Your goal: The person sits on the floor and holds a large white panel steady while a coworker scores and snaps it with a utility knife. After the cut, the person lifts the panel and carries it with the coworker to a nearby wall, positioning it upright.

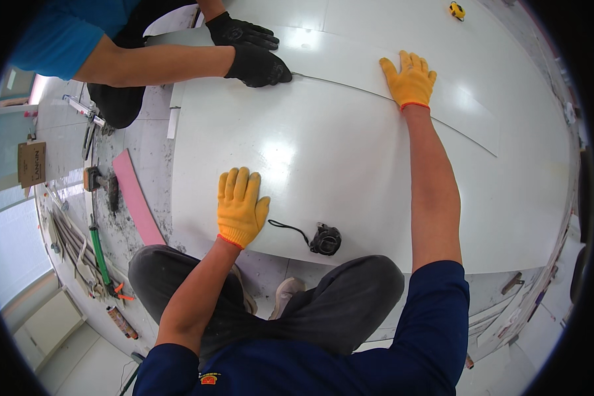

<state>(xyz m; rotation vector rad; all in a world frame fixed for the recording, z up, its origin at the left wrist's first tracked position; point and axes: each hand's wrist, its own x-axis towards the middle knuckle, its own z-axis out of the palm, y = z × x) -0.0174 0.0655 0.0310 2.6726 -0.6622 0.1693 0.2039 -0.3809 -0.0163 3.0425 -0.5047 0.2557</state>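
Observation:
A large glossy white panel (pixel 356 198) lies before me. My left hand (pixel 239 205), in a yellow knit glove, rests palm down near its lower left part, fingers apart. My right hand (pixel 410 81), gloved the same way, is spread flat over a white strip or sheet (pixel 455 109) that lies on the panel with a long edge showing as a dark line. At the far left end of that line is a co-worker's black-gloved hand (pixel 260 66); what it holds is hidden. Their other black glove (pixel 242 33) lies just beyond. A black tape measure (pixel 325 239) with a wrist cord sits between my arms.
On the floor at left are a pink strip (pixel 137 198), a cordless drill (pixel 101 185), a green caulking gun (pixel 99 252), a tube (pixel 122 322) and a cardboard box (pixel 31 163). A yellow tape measure (pixel 457 10) lies at the top right. The co-worker kneels at upper left.

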